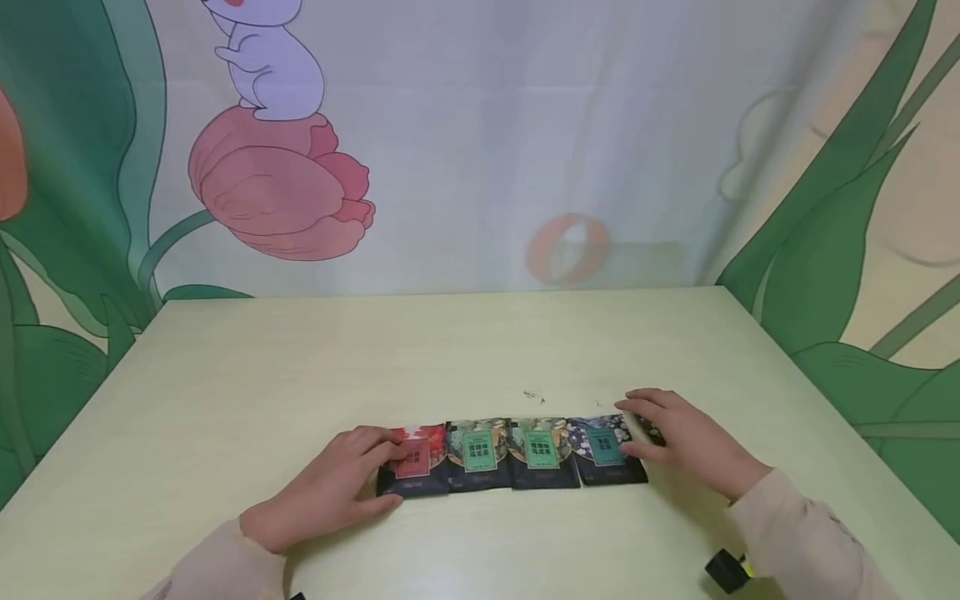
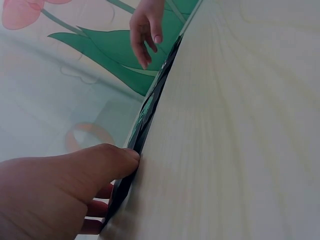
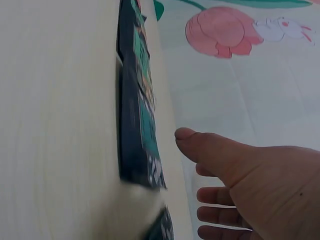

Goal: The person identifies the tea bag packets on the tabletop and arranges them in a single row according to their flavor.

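Observation:
Several flat tea bag packets lie side by side in a row on the table. At the left end is a red tea packet (image 1: pixel 423 467); my left hand (image 1: pixel 330 479) grips its left end, thumb at the near edge and fingers over the top. Two green-labelled tea packets (image 1: pixel 480 454) (image 1: pixel 542 454) come after it, then a blue-labelled tea packet (image 1: pixel 603 458). My right hand (image 1: pixel 686 437) is spread over the row's right end with its fingers loosely extended. Under it a dark tea packet (image 3: pixel 162 230), mostly hidden, lies apart from the blue-labelled one.
The pale wooden table (image 1: pixel 337 358) meets a printed curtain (image 1: pixel 465 167) at its back edge. Small dark marks (image 1: pixel 534 397) show on the tabletop behind the row. A black object (image 1: pixel 727 571) sits by my right sleeve.

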### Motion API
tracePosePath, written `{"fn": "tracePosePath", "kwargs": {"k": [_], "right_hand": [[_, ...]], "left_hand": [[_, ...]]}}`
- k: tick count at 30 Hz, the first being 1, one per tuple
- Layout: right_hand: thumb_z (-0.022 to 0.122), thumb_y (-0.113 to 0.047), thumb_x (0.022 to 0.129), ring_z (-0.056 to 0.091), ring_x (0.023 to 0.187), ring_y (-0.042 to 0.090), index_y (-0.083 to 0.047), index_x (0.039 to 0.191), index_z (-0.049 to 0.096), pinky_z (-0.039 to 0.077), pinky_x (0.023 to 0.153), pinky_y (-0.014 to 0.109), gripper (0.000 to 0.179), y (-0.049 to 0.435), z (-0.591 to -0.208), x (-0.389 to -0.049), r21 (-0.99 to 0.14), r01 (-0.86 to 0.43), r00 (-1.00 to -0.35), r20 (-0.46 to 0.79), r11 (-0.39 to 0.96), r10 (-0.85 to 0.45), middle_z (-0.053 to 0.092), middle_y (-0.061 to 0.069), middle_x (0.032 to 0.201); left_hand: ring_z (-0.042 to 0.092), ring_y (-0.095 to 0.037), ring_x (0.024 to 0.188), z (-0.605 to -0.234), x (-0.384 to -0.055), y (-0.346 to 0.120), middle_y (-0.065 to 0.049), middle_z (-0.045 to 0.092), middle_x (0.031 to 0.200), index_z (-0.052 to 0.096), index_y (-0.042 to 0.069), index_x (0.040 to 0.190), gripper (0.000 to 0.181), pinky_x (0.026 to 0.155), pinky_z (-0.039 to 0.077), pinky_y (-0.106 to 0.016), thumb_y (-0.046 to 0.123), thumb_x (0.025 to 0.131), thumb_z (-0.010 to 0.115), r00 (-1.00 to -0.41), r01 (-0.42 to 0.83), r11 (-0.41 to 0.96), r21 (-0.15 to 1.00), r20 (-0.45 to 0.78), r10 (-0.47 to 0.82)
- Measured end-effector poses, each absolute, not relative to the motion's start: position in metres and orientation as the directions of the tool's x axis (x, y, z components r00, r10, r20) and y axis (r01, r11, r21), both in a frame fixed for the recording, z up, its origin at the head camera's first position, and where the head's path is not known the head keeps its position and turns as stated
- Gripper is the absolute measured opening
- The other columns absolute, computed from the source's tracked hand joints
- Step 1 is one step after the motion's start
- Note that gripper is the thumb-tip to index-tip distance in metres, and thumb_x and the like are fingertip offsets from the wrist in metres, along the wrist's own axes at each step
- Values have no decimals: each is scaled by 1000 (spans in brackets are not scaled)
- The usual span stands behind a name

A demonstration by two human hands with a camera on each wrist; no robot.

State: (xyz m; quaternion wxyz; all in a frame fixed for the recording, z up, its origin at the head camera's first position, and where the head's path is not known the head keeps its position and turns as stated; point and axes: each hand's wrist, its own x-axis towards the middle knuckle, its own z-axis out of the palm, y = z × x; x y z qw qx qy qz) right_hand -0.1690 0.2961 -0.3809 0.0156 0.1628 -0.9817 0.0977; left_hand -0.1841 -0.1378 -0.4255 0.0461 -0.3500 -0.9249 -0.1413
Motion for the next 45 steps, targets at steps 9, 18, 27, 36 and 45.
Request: {"fn": "tracePosePath", "kwargs": {"k": [9,18,27,36,45], "right_hand": [[74,-34,82,51,122,43,-8,129,59,45,99,57,55,327,-387,-180,-175,-307,-951,27,936,-307,54,22,132],[72,-35,83,47,124,48,-4,132,56,42,100,60,60,342,-396,-180,-196,-281,-958,-3,940,-287,50,27,135],[69,-39,86,45,126,48,-7,135,54,41,101,61,61,344,-399,-178,-214,-246,-968,4,945,-251,49,26,137],[67,-44,86,44,127,49,-9,136,53,40,101,62,63,344,-403,-177,-215,-219,-974,-1,952,-225,47,26,138],[66,-45,87,44,126,49,-9,136,53,41,99,62,62,341,-403,-174,-210,-205,-978,2,956,-209,46,27,139]], "left_hand": [[51,-22,121,-423,-181,-140,-3,58,128,64,11,120,49,104,43,-44,39,81,74,-748,663,715,222,176,639],[51,-22,121,-422,-180,-139,-4,57,127,62,10,123,53,104,43,-45,40,81,74,-751,660,720,214,173,637],[51,-23,120,-421,-181,-137,-4,58,127,63,11,121,51,104,44,-45,39,80,75,-755,655,721,225,172,633],[51,-22,120,-423,-182,-138,-3,57,127,63,11,122,52,103,44,-45,40,80,75,-750,661,718,219,174,638],[50,-22,121,-426,-183,-138,-3,57,128,62,12,122,52,104,44,-45,40,80,74,-752,659,720,217,171,637]]}}
